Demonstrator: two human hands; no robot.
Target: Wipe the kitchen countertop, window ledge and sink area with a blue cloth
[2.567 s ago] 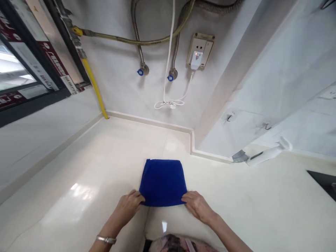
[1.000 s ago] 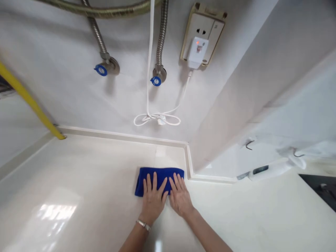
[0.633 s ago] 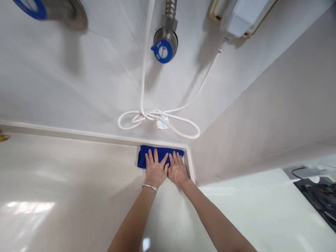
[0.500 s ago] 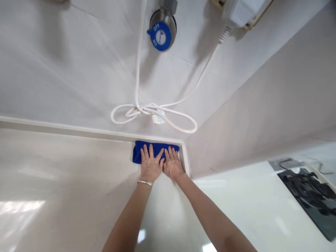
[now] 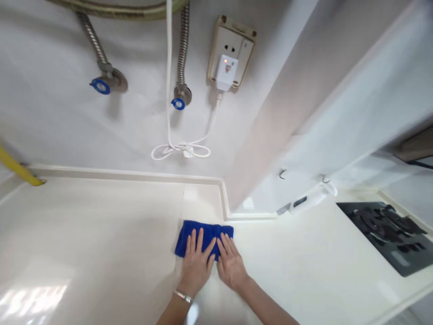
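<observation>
Both hands press a folded blue cloth [image 5: 204, 234] flat on the cream countertop [image 5: 91, 234].

The left hand [image 5: 197, 263] and right hand [image 5: 230, 262] lie side by side on it, fingers spread, gripping nothing. The cloth sits short of the corner upstand [image 5: 223, 198] at 12 o'clock; the counter looks glossy, so wiping seems well along. A black hob [image 5: 389, 234] lies at 3 o'clock, blue-capped valves [image 5: 178, 104] above.
</observation>
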